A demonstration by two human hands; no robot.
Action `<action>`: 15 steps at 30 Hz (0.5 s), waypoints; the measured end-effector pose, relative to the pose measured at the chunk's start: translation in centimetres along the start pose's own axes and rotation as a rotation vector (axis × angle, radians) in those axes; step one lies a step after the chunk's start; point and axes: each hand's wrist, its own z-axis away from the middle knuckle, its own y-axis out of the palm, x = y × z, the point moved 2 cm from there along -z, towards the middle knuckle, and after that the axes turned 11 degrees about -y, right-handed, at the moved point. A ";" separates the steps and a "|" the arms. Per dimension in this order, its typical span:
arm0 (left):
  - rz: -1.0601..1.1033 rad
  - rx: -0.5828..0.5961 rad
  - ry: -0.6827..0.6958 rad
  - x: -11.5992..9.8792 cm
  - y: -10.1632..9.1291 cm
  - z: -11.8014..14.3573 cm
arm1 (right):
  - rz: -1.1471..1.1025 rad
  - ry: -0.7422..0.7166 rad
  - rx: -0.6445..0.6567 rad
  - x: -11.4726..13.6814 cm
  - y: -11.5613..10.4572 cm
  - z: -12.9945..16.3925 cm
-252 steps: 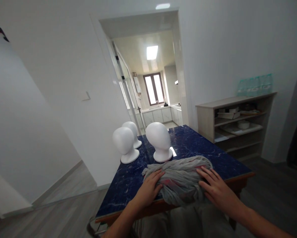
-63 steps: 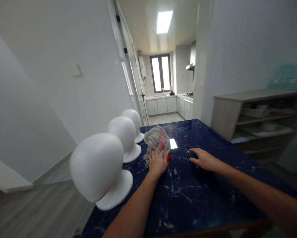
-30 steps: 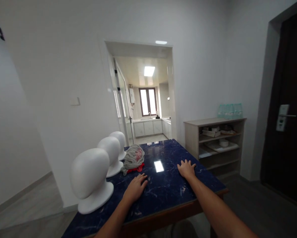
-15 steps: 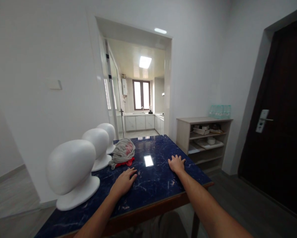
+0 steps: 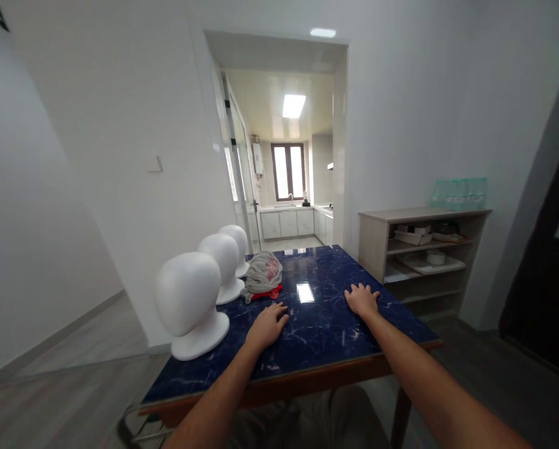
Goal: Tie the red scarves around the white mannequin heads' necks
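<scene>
My left hand rests palm down on the blue marble-patterned table, open and holding nothing. Farther right on the same top lies my right hand, fingers spread, also holding nothing. Just beyond my left hand sits a crumpled heap of grey cloth with a pinkish patch, and a bit of red cloth shows under its near edge. Three white mannequin heads stand in a row along the table's left side: a near one, a middle one and a far one.
Right of the table is a low shelf unit with boxes and trays inside. A pack of clear bottles stands on it. A dark door is at far right. Ahead, a doorway opens onto a kitchen with a sink counter.
The view has turned left, so everything appears farther right in the picture. Both hands stay in place on the table, and the heads and cloth have not moved.
</scene>
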 end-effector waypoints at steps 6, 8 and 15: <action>-0.009 0.013 -0.018 0.0 0.0 0.3 | 0.014 -0.005 0.007 -0.3 0.5 -0.2; -0.003 0.013 -0.013 0.0 -0.1 0.3 | 0.016 -0.001 0.007 -0.2 0.5 -0.2; 0.016 0.018 -0.024 -0.2 -0.2 0.5 | 0.017 0.000 0.009 -0.1 0.3 -0.1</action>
